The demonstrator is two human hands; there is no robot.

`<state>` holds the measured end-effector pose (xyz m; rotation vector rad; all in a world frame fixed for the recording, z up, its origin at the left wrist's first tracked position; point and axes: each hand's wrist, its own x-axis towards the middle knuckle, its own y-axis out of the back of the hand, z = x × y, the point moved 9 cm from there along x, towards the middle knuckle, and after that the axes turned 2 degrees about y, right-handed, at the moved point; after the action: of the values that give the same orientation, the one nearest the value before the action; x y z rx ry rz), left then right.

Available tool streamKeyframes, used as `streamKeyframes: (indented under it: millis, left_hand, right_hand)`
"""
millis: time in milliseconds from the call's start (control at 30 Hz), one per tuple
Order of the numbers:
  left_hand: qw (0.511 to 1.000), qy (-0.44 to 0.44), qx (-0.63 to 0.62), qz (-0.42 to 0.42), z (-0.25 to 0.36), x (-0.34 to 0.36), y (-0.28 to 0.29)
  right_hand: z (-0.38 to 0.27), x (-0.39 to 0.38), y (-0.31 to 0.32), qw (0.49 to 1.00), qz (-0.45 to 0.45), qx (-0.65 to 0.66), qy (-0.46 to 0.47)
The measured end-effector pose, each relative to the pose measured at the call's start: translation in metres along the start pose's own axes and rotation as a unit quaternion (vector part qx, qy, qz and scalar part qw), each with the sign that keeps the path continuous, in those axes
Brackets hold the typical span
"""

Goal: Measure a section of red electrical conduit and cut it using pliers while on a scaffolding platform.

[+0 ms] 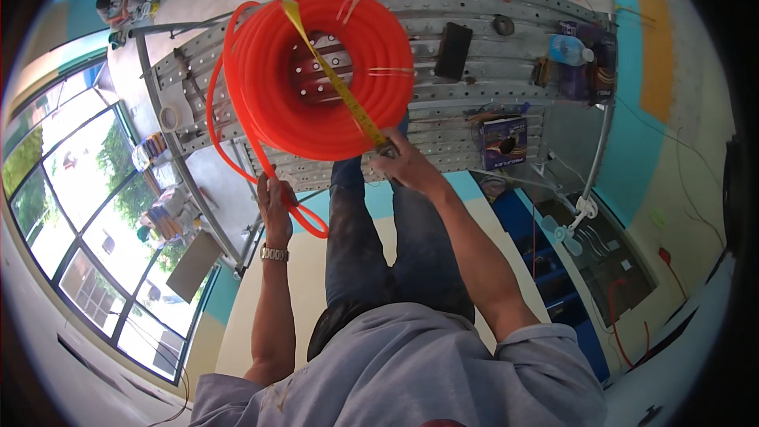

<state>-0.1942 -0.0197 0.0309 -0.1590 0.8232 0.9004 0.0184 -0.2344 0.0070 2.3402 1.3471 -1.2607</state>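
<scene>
A big coil of bright orange flexible tubing (324,130) lies on a perforated metal platform (427,0) in front of me. My left hand (275,196), with a metal watch at its wrist, is closed around the loose end of the tubing, left of my legs. The short free tip of it pokes out to the right below that hand. My right hand (407,164) grips a tape measure (385,148) at the coil's near right edge; its case is mostly hidden by the fingers. From there the yellow blade (338,85) stretches diagonally over the coil to its far rim.
On the platform lie a dark flat rectangular object (453,51), a tape roll (503,25), a purple box (504,142) and a plastic bottle (571,51). A white tape roll (170,118) is at the left. Metal frame posts (190,190) flank the platform. Another person (118,6) is far left.
</scene>
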Motion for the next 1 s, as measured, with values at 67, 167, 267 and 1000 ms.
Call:
streamKeyframes:
  millis: [67, 167, 267, 1000]
  left_hand:
    - [1.000, -0.006, -0.005, -0.008, -0.003, 0.002, 0.004]
    - [0.999, -0.007, -0.023, -0.024, -0.001, 0.005, -0.008]
    - [1.000, 0.007, -0.006, -0.022, -0.003, 0.005, -0.012]
    - [0.998, 0.028, -0.037, 0.041, -0.005, -0.002, -0.015]
  right_hand:
    - [0.007, 0.002, 0.033, 0.999, 0.023, -0.032, -0.022]
    - [0.016, 0.007, 0.078, 0.965, 0.117, -0.228, 0.049]
    - [0.024, 0.007, 0.099, 0.946, 0.166, -0.278, 0.000]
    - [-0.012, 0.045, 0.284, 0.828, 0.356, -0.431, -0.029]
